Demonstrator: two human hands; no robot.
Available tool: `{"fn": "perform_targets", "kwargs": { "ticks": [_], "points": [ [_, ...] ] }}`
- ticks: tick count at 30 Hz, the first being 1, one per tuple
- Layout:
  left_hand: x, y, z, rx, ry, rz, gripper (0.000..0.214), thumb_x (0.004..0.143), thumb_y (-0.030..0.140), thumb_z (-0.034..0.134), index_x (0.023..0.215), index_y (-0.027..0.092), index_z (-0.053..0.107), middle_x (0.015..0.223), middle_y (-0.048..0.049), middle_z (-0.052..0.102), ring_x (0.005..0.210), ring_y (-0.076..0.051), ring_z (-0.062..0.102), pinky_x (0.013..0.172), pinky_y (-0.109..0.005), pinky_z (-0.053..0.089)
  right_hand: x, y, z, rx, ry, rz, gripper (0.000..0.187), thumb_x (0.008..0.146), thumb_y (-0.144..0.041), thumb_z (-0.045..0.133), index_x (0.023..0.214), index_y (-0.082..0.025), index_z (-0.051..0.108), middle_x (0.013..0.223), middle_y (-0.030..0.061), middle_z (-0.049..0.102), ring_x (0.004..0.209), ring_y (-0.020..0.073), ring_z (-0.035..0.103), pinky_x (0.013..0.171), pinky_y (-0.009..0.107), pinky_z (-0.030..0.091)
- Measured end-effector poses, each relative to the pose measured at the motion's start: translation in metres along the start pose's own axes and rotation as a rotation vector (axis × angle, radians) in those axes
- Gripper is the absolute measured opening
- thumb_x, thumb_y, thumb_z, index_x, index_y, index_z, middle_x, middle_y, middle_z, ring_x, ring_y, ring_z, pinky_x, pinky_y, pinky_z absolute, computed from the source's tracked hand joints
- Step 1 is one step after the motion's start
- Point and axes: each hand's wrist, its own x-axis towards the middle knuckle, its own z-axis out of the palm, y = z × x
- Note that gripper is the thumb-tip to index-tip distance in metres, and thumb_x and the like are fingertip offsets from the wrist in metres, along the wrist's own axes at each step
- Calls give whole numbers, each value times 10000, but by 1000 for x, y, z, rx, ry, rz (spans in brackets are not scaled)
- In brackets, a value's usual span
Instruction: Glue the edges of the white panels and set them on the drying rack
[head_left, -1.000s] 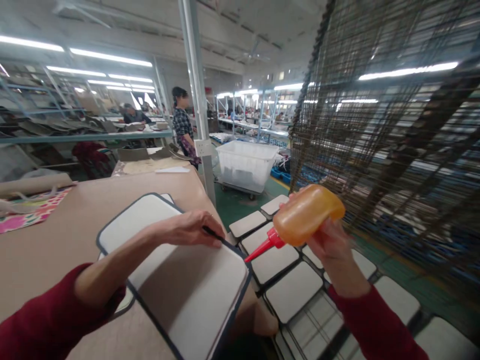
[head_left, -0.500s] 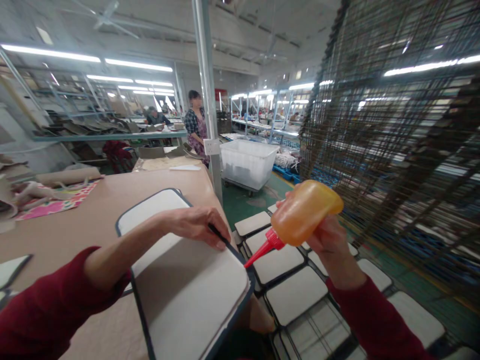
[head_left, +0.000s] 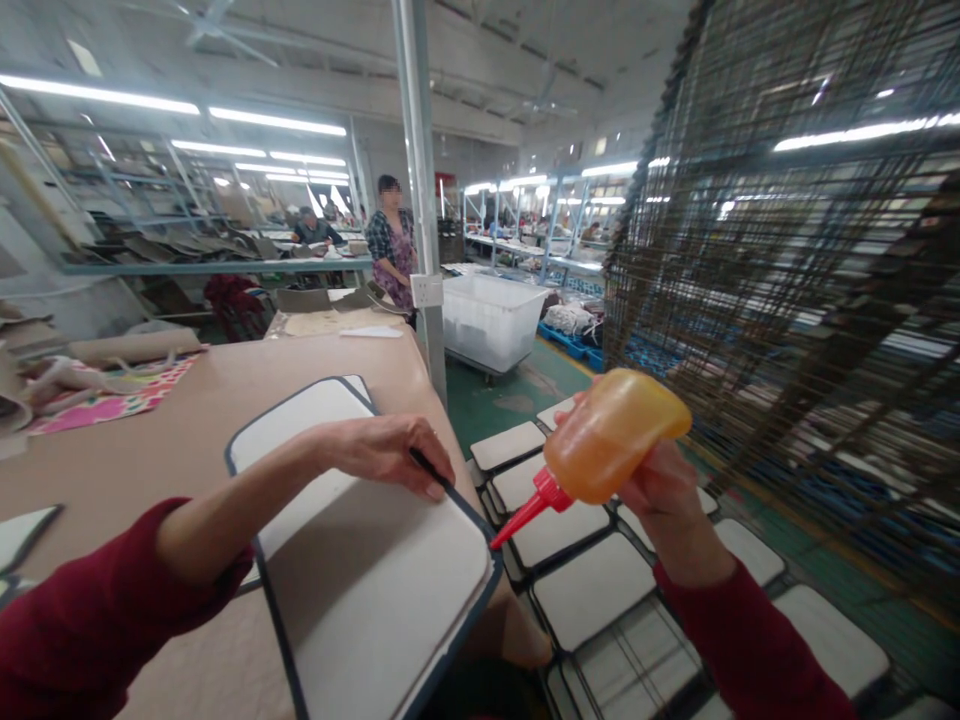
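My left hand [head_left: 401, 455] pinches the dark edge strip of a white rounded panel [head_left: 375, 590] that lies tilted at the table's edge. In my right hand [head_left: 664, 485] is a translucent squeeze bottle [head_left: 615, 435] of amber liquid, tipped downward. Its red nozzle [head_left: 525, 510] points at the panel's dark border near the right corner, at or very close to it. Beneath my left forearm, another white panel [head_left: 277, 420] with a dark border shows in part.
The brown-covered table [head_left: 337, 365] carries patterned cloth [head_left: 112, 400] at left. Several bordered panels [head_left: 592, 590] lie on a rack at lower right. A white bin [head_left: 487, 325] stands behind a metal post [head_left: 420, 180]. Tall wire racking [head_left: 750, 220] rises at right. A person [head_left: 390, 245] stands beyond the table.
The panel and my left hand have shifted slightly left in view. The nozzle tip sits a little lower along the dark border. Both hands keep their holds.
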Motion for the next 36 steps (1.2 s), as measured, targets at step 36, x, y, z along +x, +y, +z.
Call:
{"fn": "perform_targets", "kwargs": {
  "ticks": [36],
  "points": [
    [-34,-46,-15,55,226,-43,334,807,405,600,638,118,621,588,22,442,580,-100,375,516,-202,275,-5,37,14,-20,137,-216,461,564,-433,851,979,-280,721,1009,69,747,957,316,688,1006,611,423]
  ]
}}
